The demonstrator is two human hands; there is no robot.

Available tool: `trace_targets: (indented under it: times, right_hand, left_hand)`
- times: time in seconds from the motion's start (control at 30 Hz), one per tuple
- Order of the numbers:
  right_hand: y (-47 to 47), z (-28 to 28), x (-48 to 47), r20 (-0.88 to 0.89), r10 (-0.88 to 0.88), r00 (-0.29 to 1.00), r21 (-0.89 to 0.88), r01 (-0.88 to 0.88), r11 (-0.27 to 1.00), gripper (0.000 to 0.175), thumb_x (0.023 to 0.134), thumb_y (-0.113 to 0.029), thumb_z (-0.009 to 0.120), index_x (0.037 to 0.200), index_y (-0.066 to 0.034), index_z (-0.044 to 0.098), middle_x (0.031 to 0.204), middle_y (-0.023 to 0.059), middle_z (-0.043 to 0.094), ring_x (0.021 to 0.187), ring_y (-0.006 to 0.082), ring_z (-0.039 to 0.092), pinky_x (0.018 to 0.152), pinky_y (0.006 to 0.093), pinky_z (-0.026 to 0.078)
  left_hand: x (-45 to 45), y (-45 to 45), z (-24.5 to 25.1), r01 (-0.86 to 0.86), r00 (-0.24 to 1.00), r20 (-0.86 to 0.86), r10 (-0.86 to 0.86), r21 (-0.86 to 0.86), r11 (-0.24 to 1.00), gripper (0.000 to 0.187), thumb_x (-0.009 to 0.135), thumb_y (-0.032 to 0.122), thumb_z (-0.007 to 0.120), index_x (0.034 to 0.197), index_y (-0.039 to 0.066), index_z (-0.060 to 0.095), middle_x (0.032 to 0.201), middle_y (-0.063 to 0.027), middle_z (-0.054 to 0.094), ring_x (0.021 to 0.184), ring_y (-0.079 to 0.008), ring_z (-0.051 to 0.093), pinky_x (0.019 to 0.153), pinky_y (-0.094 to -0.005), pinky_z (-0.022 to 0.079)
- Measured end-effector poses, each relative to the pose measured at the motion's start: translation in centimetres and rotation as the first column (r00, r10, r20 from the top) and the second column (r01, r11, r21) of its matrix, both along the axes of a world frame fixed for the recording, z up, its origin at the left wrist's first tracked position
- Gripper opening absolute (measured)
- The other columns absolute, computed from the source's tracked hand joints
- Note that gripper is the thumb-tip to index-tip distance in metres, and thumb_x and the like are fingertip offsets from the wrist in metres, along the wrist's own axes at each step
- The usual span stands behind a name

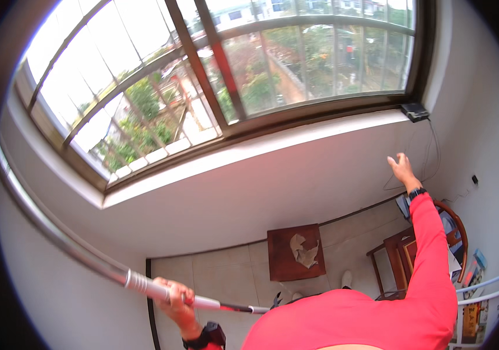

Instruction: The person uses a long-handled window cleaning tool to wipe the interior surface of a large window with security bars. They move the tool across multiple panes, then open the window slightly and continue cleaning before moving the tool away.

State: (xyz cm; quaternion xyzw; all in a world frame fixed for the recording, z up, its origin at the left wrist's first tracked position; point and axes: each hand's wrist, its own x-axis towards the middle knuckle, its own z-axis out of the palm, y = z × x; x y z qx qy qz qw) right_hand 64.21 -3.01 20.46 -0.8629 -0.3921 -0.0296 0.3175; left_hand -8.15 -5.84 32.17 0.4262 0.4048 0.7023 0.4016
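Observation:
My left hand (174,302) is wrapped around the pale grip of a telescopic metal pole (74,249). The pole's thick silver tube rises to the upper left, along the side wall; its thin end passes toward my body. On the right, my right hand (402,168) is held out with fingers apart and nothing in it. Close by it, thin cables (435,151) hang down the wall from a small black box (414,112) at the right end of the white windowsill (275,146). I cannot tell whether the hand touches the wall.
A brown-framed sliding window (232,127) with outside bars fills the top. On the tiled floor (223,275), crumpled brown paper (305,253) lies on a square wooden stool (275,262). A wooden chair (461,227) with items on it stands at right, near pale blue tubes (490,280).

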Motion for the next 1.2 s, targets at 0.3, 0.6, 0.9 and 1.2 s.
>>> trace_targets:
  times: [0.3, 0.6, 0.9, 1.2]
  right_hand:
    - [11.2, 12.2, 16.2, 0.032, -0.15, 0.988, 0.507, 0.113, 0.855, 0.087, 0.083, -0.063, 0.055, 0.13, 0.0088, 0.041, 0.13, 0.0326, 0.045, 0.123, 0.0425, 0.043, 0.104, 0.0431, 0.035]
    - [22.6, 19.9, 34.6, 0.119, -0.291, 0.949, 0.69, 0.132, 0.712, 0.074, 0.08, -0.056, 0.062, 0.11, 0.0118, 0.054, 0.11, 0.0331, 0.058, 0.106, 0.0448, 0.056, 0.092, 0.046, 0.044]
    - [28.7, 18.3, 46.9, -0.032, -0.065, 0.997, 0.76, 0.067, 0.647, 0.07, 0.089, -0.053, 0.055, 0.106, 0.0145, 0.061, 0.108, 0.0276, 0.064, 0.105, 0.036, 0.061, 0.089, 0.0408, 0.046]
    - [27.7, 18.6, 47.0, -0.092, 0.109, 0.99, 0.772, 0.002, 0.635, 0.075, 0.089, -0.056, 0.052, 0.115, 0.0141, 0.056, 0.12, 0.0254, 0.059, 0.114, 0.0326, 0.056, 0.097, 0.0366, 0.041]
  left_hand:
    - [6.0, -3.2, -1.0, -0.155, 0.968, -0.194, 0.16, 0.04, 0.987, 0.021, 0.078, 0.013, 0.063, 0.088, 0.009, 0.045, 0.06, -0.0017, 0.047, 0.044, -0.0103, 0.045, 0.037, -0.0239, 0.038]
    - [19.2, -4.7, 1.9, -0.582, 0.81, -0.123, 0.573, -0.043, 0.812, 0.02, 0.076, 0.009, 0.059, 0.091, 0.009, 0.045, 0.059, -0.0011, 0.045, 0.043, -0.0091, 0.042, 0.036, -0.0231, 0.036]
    - [22.0, -5.1, 1.4, -0.705, 0.708, -0.057, 0.704, 0.016, 0.709, 0.024, 0.082, 0.009, 0.056, 0.1, 0.011, 0.04, 0.062, 0.0006, 0.042, 0.04, -0.0068, 0.041, 0.033, -0.0199, 0.033]
    - [23.8, -3.0, 2.7, -0.654, 0.755, 0.073, 0.651, 0.03, 0.755, 0.022, 0.081, 0.008, 0.054, 0.097, 0.009, 0.039, 0.062, -0.0019, 0.042, 0.039, -0.0088, 0.04, 0.035, -0.0232, 0.037]
